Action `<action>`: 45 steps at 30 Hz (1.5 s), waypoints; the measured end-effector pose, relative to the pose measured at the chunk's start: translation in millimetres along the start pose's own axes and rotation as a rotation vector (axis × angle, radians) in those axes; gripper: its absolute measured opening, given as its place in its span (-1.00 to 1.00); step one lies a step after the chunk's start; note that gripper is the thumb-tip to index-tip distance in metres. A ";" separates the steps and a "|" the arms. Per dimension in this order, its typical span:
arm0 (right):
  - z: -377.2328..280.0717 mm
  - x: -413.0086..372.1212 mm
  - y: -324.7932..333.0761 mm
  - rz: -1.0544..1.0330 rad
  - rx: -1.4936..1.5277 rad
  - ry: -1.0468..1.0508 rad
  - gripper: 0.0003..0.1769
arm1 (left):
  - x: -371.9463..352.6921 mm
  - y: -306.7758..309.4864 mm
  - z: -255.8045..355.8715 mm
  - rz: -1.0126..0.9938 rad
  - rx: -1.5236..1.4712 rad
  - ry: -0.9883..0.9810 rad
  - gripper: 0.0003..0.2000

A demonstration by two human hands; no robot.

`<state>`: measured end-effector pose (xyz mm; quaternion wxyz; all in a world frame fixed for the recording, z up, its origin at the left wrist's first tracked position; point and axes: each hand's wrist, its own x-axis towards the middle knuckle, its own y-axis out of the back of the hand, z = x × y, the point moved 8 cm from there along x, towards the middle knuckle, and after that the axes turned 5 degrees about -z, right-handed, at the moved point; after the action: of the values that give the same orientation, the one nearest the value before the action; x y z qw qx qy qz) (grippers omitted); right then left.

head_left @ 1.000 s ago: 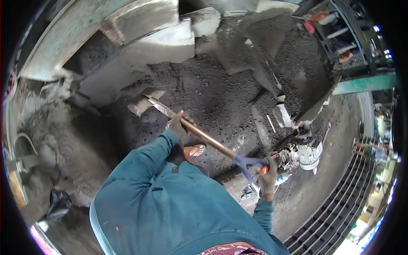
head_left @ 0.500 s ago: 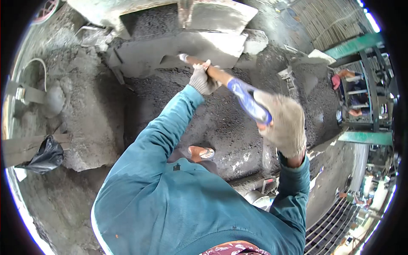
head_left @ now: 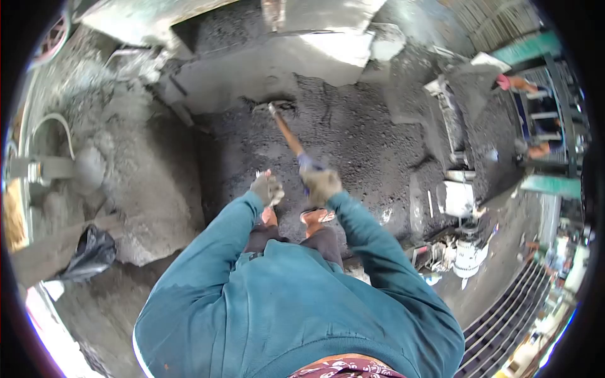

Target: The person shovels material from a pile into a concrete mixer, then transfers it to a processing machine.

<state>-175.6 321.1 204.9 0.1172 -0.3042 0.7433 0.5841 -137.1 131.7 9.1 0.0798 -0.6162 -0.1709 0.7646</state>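
Note:
My right hand (head_left: 321,184), in a grey knit glove, is wrapped round the blue-purple end of a long wooden-handled tool (head_left: 287,133). The tool's far end rests at the dark gravelly material (head_left: 353,135), by the grey slab's lower edge; its head is partly hidden there. My left hand (head_left: 268,189), gloved too, hangs left of the handle, apart from it. Its fingers look curled, but blur hides whether anything is in them. Both of my sandalled feet show just below the hands.
Concrete block (head_left: 145,183) on the left, with a black plastic bag (head_left: 91,252) below. Grey slab (head_left: 252,66) ahead. A motor-like machine (head_left: 467,255) stands at right, near a metal grate (head_left: 510,315). Another person (head_left: 520,83) is at far right.
My left hand has let go of the handle and moved down-left. My right hand has swung down and left with the tool, whose far end is now at the dark material.

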 end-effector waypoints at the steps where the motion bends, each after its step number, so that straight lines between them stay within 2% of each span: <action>1: 2.5 -11.8 -29.4 -0.004 0.009 -0.015 -0.40 | -0.6 -15.3 -5.0 -0.032 -0.006 0.049 -0.30; 2: 4.9 -24.0 -59.0 -0.008 0.019 -0.030 -0.32 | 1.4 -31.6 -8.5 -0.059 -0.019 0.094 -0.27; 3: 2.0 -18.4 -64.4 0.103 0.205 -0.006 -0.41 | 1.2 -47.5 -13.0 -0.078 -0.034 0.144 -0.23; 4: -13.6 -29.8 -32.2 0.286 0.161 0.111 -0.52 | 3.4 -74.2 6.0 -0.133 -0.089 -0.033 -0.17; 5: -16.8 -33.2 -5.5 0.339 0.171 0.135 -0.59 | 10.1 -103.7 32.4 -0.192 -0.138 -0.208 -0.11; 6: -13.8 -40.7 24.1 0.405 0.175 0.158 -0.67 | 17.6 -139.3 59.5 -0.454 -0.236 -0.233 -0.11; 7: -2.8 -65.4 53.4 0.514 0.251 0.144 -0.64 | 62.2 -134.9 84.7 -0.300 -0.425 -0.282 -0.15; 8: 12.8 -94.1 82.4 0.620 0.324 0.129 -0.60 | 13.0 -198.1 98.2 -0.573 -0.410 -0.288 -0.25; 9: 32.3 -122.9 106.2 0.723 0.391 0.115 -0.57 | 27.0 -211.1 119.9 -0.373 -0.544 -0.381 -0.39; 11: 88.3 -199.6 110.9 0.860 0.675 -0.067 -0.42 | 41.0 -253.7 124.9 -0.241 -0.494 -0.379 -0.47; 12: 125.3 -226.4 77.0 0.851 1.167 -0.208 -0.41 | 64.4 -272.0 116.3 -0.289 -0.530 -0.309 -0.52; 14: 180.1 -277.8 -16.9 0.928 1.563 -0.563 -0.50 | 114.2 -294.0 73.0 -0.380 -0.417 -0.252 -0.56; 15: 194.1 -304.4 -77.1 1.060 1.747 -0.719 -0.53 | 131.3 -305.5 44.8 -0.424 -0.364 -0.223 -0.58; 16: 199.3 -325.3 -150.4 1.193 2.060 -0.801 -0.61 | 134.0 -316.4 10.2 -0.380 -0.274 -0.175 -0.62; 17: 194.9 -344.9 -218.3 1.329 2.016 -0.985 -0.78 | 132.4 -324.8 -27.3 -0.336 -0.184 -0.126 -0.65; 18: 178.5 -376.2 -274.8 1.394 1.810 -1.302 -0.89 | 140.8 -323.1 -72.6 -0.311 -0.215 0.034 -0.71; 19: 151.8 -393.4 -320.7 1.384 1.954 -1.415 -0.93 | 203.1 -294.0 -131.2 -0.391 -0.248 0.071 -0.77; 20: 114.0 -421.5 -354.6 1.375 1.878 -1.732 -0.89 | 182.1 -297.2 -167.9 -0.188 -0.051 0.162 -0.74; 21: 78.4 -448.1 -359.4 1.300 1.749 -1.985 -0.87 | 152.5 -303.2 -201.7 0.000 0.123 0.286 -0.70; 22: 46.2 -473.6 -365.3 1.225 1.692 -2.167 -0.86 | 174.1 -284.4 -286.3 -0.103 -0.176 0.656 -0.66; 23: 21.1 -500.6 -373.3 1.265 1.587 -2.142 -0.84 | 154.7 -289.7 -313.1 -0.093 -0.140 0.771 -0.64; 24: -8.0 -543.6 -394.7 1.190 1.378 -2.180 -0.87 | 138.6 -291.3 -337.9 -0.094 -0.133 0.832 -0.64; 25: -17.3 -563.0 -386.9 1.186 1.337 -2.191 -0.89 | 127.6 -296.5 -353.8 -0.101 -0.123 0.890 -0.64; 26: -22.2 -575.7 -362.9 1.186 1.301 -2.196 -0.89 | 119.5 -305.9 -356.9 -0.095 -0.110 0.925 -0.64; 27: 7.6 -553.2 -300.7 1.231 1.077 -2.224 -0.88 | 116.6 -310.4 -351.3 -0.088 -0.099 0.957 -0.63; 28: 31.0 -533.1 -285.5 1.035 1.294 -2.231 -0.87 | 142.3 -304.6 -354.6 -0.170 -0.267 0.954 -0.65; 29: 69.3 -491.3 -275.4 1.130 1.491 -2.057 -0.77 | 177.8 -296.8 -348.8 -0.256 -0.429 0.940 -0.65; 30: 105.0 -447.6 -281.8 1.121 1.539 -1.949 -0.79 | 221.5 -283.1 -319.5 -0.278 -0.467 0.879 -0.67; 32: 179.8 -311.4 -342.0 1.108 1.530 -1.705 -0.82 | 335.5 -241.3 -187.0 -0.364 -0.376 0.668 -0.68; 34: 216.7 -182.1 -384.7 1.221 1.539 -1.514 -0.81 | 416.4 -208.4 -64.4 -0.582 -0.363 0.561 -0.69; 35: 215.6 -144.6 -397.6 1.305 1.602 -1.485 -0.80 | 423.7 -180.0 -30.5 -0.008 -0.021 0.333 -0.76; 38: 161.7 -144.2 -416.6 1.255 1.939 -1.619 -0.81 | 419.6 -135.8 -56.0 0.084 -0.027 0.311 -0.78; 41: 103.8 -150.3 -451.5 1.186 2.102 -1.675 -0.77 | 350.8 -129.5 -47.4 0.260 0.143 0.199 -0.83; 42: 82.3 -153.6 -456.0 1.296 2.176 -1.676 -0.77 | 376.5 -87.4 -57.3 0.223 0.142 0.158 -0.83; 43: 58.3 -156.6 -476.9 1.313 2.172 -1.690 -0.65 | 360.2 -72.3 -59.2 0.276 0.144 0.184 -0.84; 44: 30.0 -159.2 -497.8 1.277 2.369 -1.715 -0.57 | 344.6 -63.2 -61.9 0.313 0.145 0.205 -0.82; 45: -2.7 -161.2 -537.6 1.206 2.387 -1.709 -0.58 | 336.3 -47.7 -60.6 0.249 0.160 0.198 -0.78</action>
<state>268.6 298.1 -137.4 -0.4051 -0.6901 -0.4797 0.3600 -159.1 297.8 -292.5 0.0497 -0.6968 -0.0233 0.7152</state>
